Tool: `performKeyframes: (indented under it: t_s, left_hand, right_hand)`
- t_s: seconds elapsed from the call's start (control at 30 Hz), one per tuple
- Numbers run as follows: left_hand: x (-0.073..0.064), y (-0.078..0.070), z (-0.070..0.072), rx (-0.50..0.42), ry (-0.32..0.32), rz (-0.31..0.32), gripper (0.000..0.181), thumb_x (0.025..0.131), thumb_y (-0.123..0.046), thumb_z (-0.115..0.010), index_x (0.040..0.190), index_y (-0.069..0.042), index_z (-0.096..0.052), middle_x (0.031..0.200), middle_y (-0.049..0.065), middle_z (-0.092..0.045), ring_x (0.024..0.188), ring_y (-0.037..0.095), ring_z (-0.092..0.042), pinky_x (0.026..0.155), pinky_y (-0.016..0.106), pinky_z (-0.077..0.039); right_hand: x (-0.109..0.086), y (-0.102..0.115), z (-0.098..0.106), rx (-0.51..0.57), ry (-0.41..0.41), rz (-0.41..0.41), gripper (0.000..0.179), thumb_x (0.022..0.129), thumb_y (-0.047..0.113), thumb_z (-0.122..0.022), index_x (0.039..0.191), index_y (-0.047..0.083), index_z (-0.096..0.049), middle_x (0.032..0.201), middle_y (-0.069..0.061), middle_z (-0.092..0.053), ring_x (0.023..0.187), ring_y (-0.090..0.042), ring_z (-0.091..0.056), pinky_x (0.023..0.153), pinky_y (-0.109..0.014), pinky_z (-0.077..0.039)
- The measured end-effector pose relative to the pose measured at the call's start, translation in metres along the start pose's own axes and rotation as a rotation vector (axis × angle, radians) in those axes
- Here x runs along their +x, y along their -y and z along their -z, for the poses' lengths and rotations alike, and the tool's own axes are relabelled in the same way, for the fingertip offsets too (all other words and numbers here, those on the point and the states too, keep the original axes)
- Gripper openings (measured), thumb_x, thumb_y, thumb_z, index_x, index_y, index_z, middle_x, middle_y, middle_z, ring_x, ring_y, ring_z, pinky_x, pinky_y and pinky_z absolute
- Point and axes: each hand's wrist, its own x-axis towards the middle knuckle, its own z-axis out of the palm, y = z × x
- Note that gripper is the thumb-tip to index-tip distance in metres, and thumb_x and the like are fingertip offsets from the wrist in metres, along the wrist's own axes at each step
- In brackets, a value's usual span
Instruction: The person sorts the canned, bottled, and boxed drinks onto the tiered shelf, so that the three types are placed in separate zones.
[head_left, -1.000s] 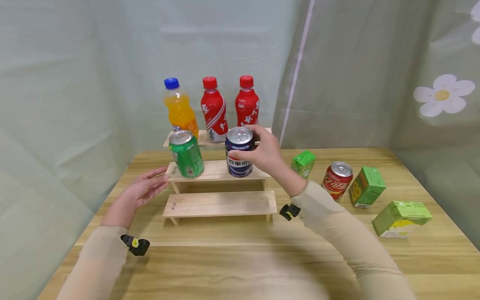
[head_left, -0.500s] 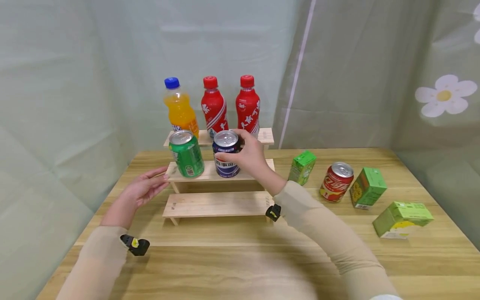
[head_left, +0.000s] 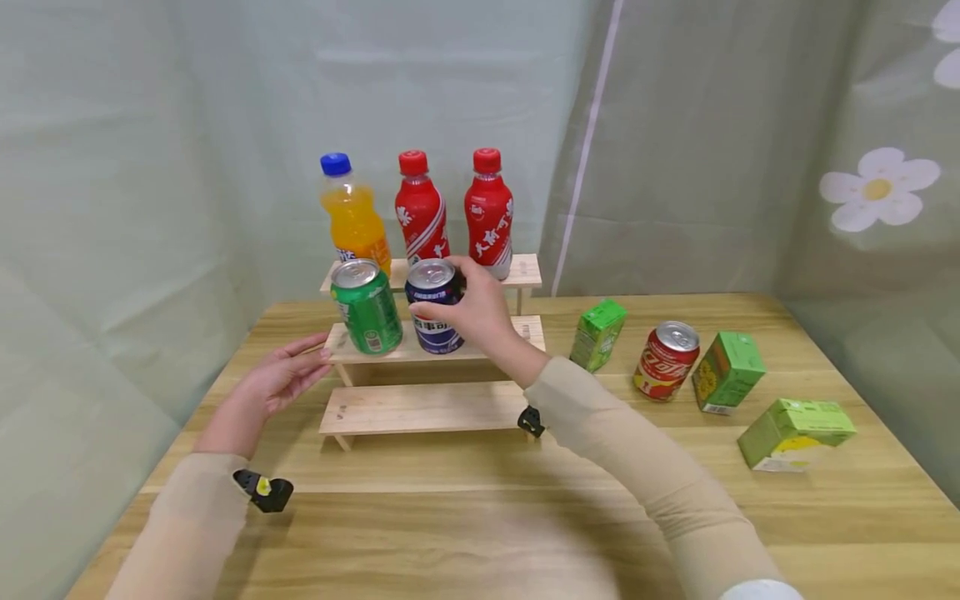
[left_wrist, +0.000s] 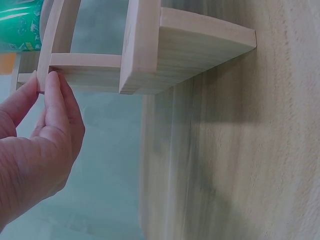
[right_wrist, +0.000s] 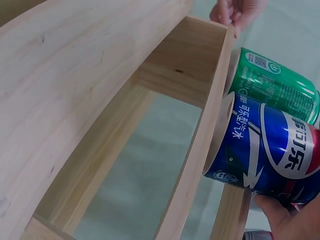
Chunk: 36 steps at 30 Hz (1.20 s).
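Note:
My right hand (head_left: 483, 312) grips a dark blue soda can (head_left: 437, 335), thumb at the front and fingers behind. The can is upright at the middle board of a three-step wooden display rack (head_left: 431, 408). Just left of it stands a green soda can (head_left: 369, 315); the right wrist view shows the blue can (right_wrist: 272, 145) close beside it. At the rack's left end, my left hand (head_left: 281, 379) pinches the middle board's edge. In the left wrist view, that hand (left_wrist: 47, 135) has thumb and fingertips on either side of the board's corner.
On the top board stand an orange soda bottle (head_left: 356, 221) and two red bottles, one in the middle (head_left: 422, 212) and one at right (head_left: 489, 218). Right of the rack, a red can (head_left: 666, 362) and several green drink cartons (head_left: 727, 375) stand on the wooden table (head_left: 375, 533).
My right hand has moved left along the middle board with the blue can, bringing it nearer the green can. My left hand keeps its place at the rack's left end.

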Motion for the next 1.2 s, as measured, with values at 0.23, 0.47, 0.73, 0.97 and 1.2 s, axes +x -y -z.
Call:
performKeyframes:
  t_s: [0.23,0.47,0.73,0.97,1.2]
  left_hand:
    - [0.000,-0.001,0.002,-0.004,0.005,-0.011,0.028,0.093,0.002,-0.056,0.092,-0.021,-0.072,0.090,0.001,-0.069,0.081,0.010,-0.069,0.079,0.019,-0.058]
    - [-0.001,0.000,0.002,-0.005,-0.005,0.000,0.029,0.093,0.001,-0.055,0.091,-0.022,-0.074,0.088,0.001,-0.069,0.079,0.010,-0.069,0.080,0.019,-0.057]
    - [0.001,0.000,0.001,0.008,0.002,-0.006,0.030,0.094,0.001,-0.054,0.091,-0.022,-0.073,0.088,0.001,-0.068,0.079,0.010,-0.068,0.080,0.019,-0.057]
    - [0.003,0.002,0.002,-0.012,0.012,-0.008,0.031,0.094,0.003,-0.053,0.091,-0.021,-0.073,0.087,0.002,-0.068,0.078,0.010,-0.068,0.078,0.018,-0.058]
    - [0.001,0.002,0.004,-0.022,0.022,-0.010,0.032,0.095,0.004,-0.051,0.092,-0.020,-0.073,0.088,0.002,-0.068,0.079,0.011,-0.068,0.077,0.019,-0.058]
  right_hand:
    - [0.002,0.002,-0.004,-0.009,0.017,-0.004,0.069,0.076,0.036,-0.080,0.131,0.013,-0.047,0.126,-0.004,-0.056,0.114,-0.019,-0.054,0.100,-0.038,-0.050]
    - [0.000,-0.004,0.001,0.033,0.083,0.014,0.076,0.074,0.034,-0.083,0.136,0.016,-0.041,0.131,-0.004,-0.052,0.118,-0.019,-0.052,0.101,-0.039,-0.050]
    - [-0.011,-0.006,0.014,0.101,0.081,-0.003,0.077,0.076,0.028,-0.082,0.139,0.014,-0.041,0.136,-0.007,-0.049,0.119,-0.023,-0.051,0.099,-0.042,-0.051]
    - [-0.030,-0.010,0.036,0.151,0.013,0.071,0.073,0.075,0.017,-0.082,0.136,0.004,-0.043,0.137,-0.014,-0.050,0.126,-0.030,-0.047,0.101,-0.046,-0.049]
    - [-0.048,-0.025,0.067,0.024,-0.042,0.129,0.074,0.074,0.017,-0.083,0.135,0.000,-0.044,0.136,-0.017,-0.049,0.126,-0.031,-0.048,0.100,-0.044,-0.050]
